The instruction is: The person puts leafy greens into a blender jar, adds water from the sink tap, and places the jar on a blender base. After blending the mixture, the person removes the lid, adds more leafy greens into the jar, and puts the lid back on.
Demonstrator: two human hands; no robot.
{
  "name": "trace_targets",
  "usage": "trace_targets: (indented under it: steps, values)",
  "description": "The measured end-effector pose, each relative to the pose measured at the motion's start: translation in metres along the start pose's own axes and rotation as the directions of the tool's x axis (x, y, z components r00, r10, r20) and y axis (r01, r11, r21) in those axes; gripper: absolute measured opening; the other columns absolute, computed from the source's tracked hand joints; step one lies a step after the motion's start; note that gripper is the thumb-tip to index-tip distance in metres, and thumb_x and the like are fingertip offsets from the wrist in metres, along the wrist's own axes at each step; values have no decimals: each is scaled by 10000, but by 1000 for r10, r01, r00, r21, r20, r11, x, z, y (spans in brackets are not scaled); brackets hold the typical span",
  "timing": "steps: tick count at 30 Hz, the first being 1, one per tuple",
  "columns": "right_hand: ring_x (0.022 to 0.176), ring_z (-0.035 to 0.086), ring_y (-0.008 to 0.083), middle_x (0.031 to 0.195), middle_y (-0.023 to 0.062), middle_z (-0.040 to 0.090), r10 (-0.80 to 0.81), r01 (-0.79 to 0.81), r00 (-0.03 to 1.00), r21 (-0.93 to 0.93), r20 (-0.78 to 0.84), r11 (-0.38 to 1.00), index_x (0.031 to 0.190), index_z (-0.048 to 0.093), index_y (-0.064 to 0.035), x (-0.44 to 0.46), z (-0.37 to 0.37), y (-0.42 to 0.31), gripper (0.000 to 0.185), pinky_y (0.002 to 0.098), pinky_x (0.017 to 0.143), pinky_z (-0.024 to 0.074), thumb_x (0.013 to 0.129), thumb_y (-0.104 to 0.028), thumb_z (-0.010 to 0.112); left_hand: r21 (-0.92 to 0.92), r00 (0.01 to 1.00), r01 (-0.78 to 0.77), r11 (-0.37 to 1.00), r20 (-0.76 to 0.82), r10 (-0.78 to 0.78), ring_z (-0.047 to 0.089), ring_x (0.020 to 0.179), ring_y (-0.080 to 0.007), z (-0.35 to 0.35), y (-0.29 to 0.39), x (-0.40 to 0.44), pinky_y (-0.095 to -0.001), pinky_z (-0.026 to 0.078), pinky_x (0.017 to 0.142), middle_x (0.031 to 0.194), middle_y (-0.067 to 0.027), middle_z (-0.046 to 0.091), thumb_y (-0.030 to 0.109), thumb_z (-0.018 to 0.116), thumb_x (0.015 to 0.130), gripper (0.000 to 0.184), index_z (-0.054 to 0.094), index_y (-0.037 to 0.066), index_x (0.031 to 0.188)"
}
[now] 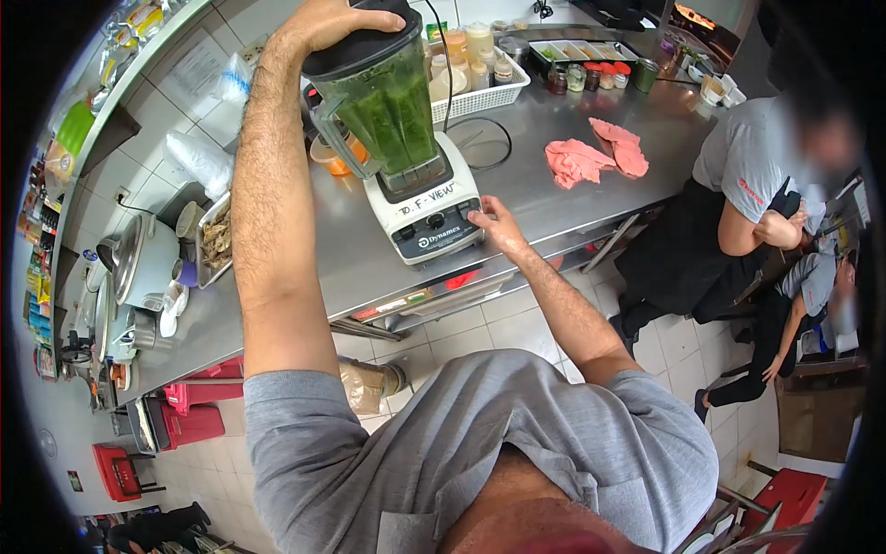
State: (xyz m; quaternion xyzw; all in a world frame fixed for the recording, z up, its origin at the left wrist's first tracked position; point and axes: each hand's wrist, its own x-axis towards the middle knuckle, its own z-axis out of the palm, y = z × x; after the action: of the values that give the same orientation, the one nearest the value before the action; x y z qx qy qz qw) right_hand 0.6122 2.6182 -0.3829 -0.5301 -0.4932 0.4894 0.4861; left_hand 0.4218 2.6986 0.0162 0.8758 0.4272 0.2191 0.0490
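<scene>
A blender jar (388, 115) with leafy green contents stands upright on its white motor base (434, 208) at the counter's front edge. My left hand (337, 23) holds the black blender lid (360, 51) from above, thumb stretched across it; its other fingers are largely cut off by the frame's top. Down at the base's right side, my right hand (500, 226) grips the corner, thumb at the front panel and fingers along the side. Whether the thumb presses a switch there cannot be made out. The jar handle (337, 138) points left.
Two pink cloths (577, 163) lie on the steel counter (526, 203). Behind the blender are a white basket (498, 95) of bottles and a tray of compartments (581, 53). Left stand a metal tray of food (215, 235) and a large cooker (148, 263). A co-worker (738, 175) stands right.
</scene>
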Motion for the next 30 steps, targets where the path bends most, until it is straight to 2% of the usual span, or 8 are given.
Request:
trace_targets:
  steps: [2,7,11,13,19,22,28,30]
  values:
    - [1011,523,231,1080,155,542,-36,35,999,-30,-9,999,1240,423,-7,1,-3,-3,623,327,871,404,780,-357,658,-57,1000,17,998,13,-17,456,1120,-328,0,1,1,-417,379,930,1207,-179,486,453,701,600,693,550,84,1167]
    - [1017,520,236,1090,156,540,26,-26,1000,-19,-12,999,1228,441,-16,-6,-2,-15,595,331,873,404,791,-360,648,45,997,3,999,-80,1,457,1122,-318,4,-6,1,-412,379,930,1186,-172,499,446,703,600,691,549,84,1168]
    - [1022,518,233,1098,158,540,10,-10,1000,-20,-1,1000,1234,436,-10,-5,-3,-14,610,331,874,404,797,-386,635,44,999,-11,999,-49,13,453,1128,-314,1,-4,1,-406,376,936,1187,-168,499,448,703,601,692,548,89,1173]
    - [1055,497,205,1093,137,552,0,0,1000,-70,12,998,1212,453,-3,-8,-2,-16,571,317,930,361,812,-371,628,-34,1000,3,999,-29,-4,458,1123,-312,2,-1,-2,-398,376,937,1181,-167,504,444,702,605,691,546,84,1173]
    - [1022,519,234,1098,159,542,-10,10,1000,-36,-5,999,1239,433,-19,-2,-3,-7,601,329,877,404,799,-378,632,15,996,-22,1000,-81,23,472,1106,-308,4,-4,-1,-392,380,934,1166,-167,514,433,703,608,682,549,67,1162]
    - [1033,518,241,1100,163,539,-5,7,1000,-120,11,993,1244,426,-11,-12,-3,-25,618,332,884,402,797,-386,630,-33,1000,4,999,-2,-4,459,1120,-308,1,0,-1,-397,374,940,1184,-164,504,437,702,608,683,549,72,1165]
    - [1015,522,242,1104,162,536,21,-22,999,-49,-24,999,1244,425,-3,-9,-2,-18,620,328,877,406,784,-355,644,11,994,-19,1000,-108,20,480,1089,-311,5,-4,-1,-397,385,924,1147,-165,524,431,708,612,671,556,64,1153]
    - [1016,522,239,1102,161,538,24,-25,1000,-49,-16,998,1235,434,-4,-10,-2,-21,615,325,877,406,779,-356,647,0,998,-3,1000,-63,3,477,1099,-310,1,1,-4,-395,381,930,1159,-168,522,431,712,608,684,551,64,1163]
